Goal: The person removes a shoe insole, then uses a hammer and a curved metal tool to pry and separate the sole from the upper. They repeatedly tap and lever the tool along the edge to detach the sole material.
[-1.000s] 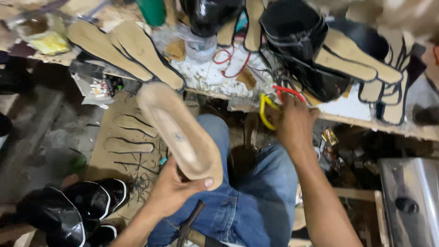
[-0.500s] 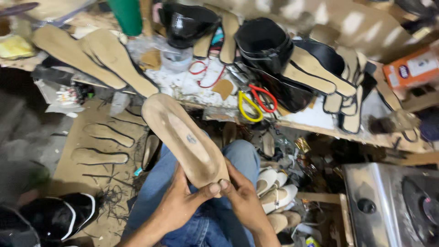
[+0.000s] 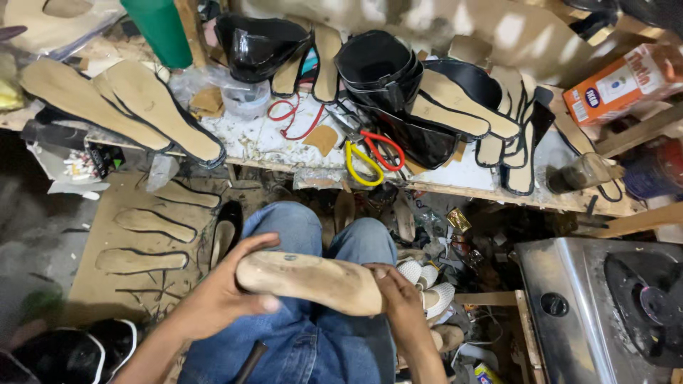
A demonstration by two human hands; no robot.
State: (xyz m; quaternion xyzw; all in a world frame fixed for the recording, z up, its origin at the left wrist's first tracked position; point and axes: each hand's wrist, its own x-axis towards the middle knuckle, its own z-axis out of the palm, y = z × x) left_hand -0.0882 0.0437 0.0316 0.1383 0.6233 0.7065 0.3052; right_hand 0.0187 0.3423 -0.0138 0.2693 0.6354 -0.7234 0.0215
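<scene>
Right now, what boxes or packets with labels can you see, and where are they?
Orange box: top right, lying tilted on the bench, long carton, orange and white with a blue oval label.
Small black packet: left, below the bench edge, dark with pale bits showing.
Yellow packet: bottom edge, on the floor right of the knees, partly hidden.
No screens or signs.

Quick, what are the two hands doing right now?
Left hand: closed around one end of the tan shoe sole.
Right hand: gripping the other end of the same sole.
</scene>
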